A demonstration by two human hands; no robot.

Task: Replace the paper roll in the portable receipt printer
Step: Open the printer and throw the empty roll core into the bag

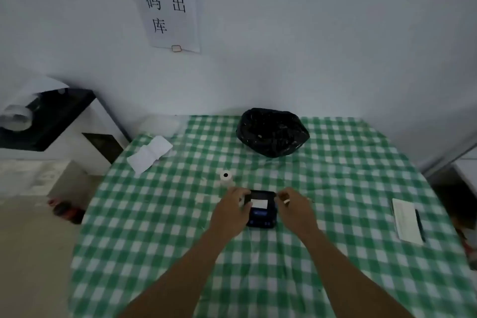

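A small black portable receipt printer lies flat on the green-and-white checked table, with a white paper patch showing on its top and a blue lit panel below it. My left hand grips the printer's left side, thumb over its upper left corner. My right hand holds its right edge, fingers curled at the upper right corner. A white paper roll with a dark core stands upright just behind my left hand, apart from the printer.
A black plastic bag sits at the back of the table. Crumpled white paper lies at the far left edge. A notepad with a pen rests at the right. A black-and-white machine stands left of the table.
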